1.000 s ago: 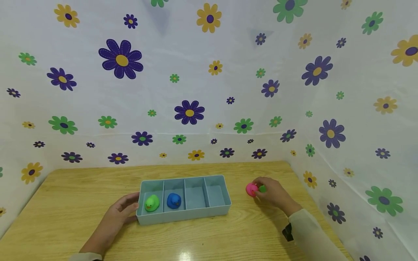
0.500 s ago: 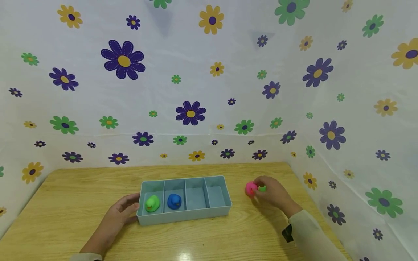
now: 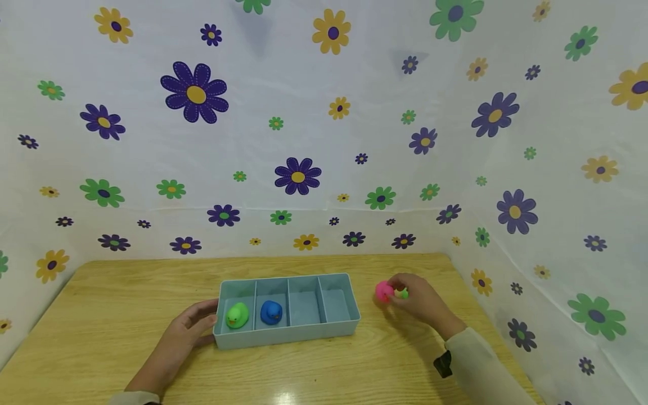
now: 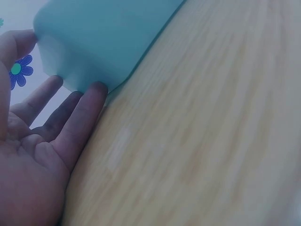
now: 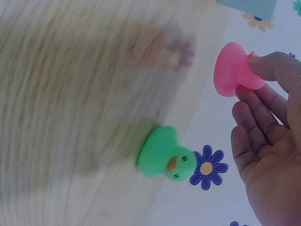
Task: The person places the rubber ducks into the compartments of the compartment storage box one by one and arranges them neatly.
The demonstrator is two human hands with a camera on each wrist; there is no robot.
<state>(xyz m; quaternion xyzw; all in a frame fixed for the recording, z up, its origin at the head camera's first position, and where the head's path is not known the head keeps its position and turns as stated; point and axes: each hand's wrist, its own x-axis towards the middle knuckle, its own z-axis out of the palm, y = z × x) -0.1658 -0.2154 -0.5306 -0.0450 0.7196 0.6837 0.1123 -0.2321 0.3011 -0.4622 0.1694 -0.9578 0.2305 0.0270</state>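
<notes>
The left hand is bracing the left short end of the pale blue divided tray, its fingers lying fairly straight against the end wall rather than wrapping it, presumably to keep it from sliding on the wooden tabletop. The right hand is pinching the pink duck to the right of the tray, thumb pressing near the orange beak and fingertips supporting the other side; the hold is sitting at the head end, likely because the narrower part is easier to nip and is leaving the rounded body free. The pink duck seems to be hovering just above the tabletop, though the gap is hard to judge. A loose green duck is resting on the tabletop near the right hand, outside its grip, and is showing only partly in the head view. Inside the tray, a lime duck is occupying the leftmost compartment and a blue duck the one beside it, the dividers apparently keeping the toys apart, while a flowered cloth is hanging behind as a backdrop
</notes>
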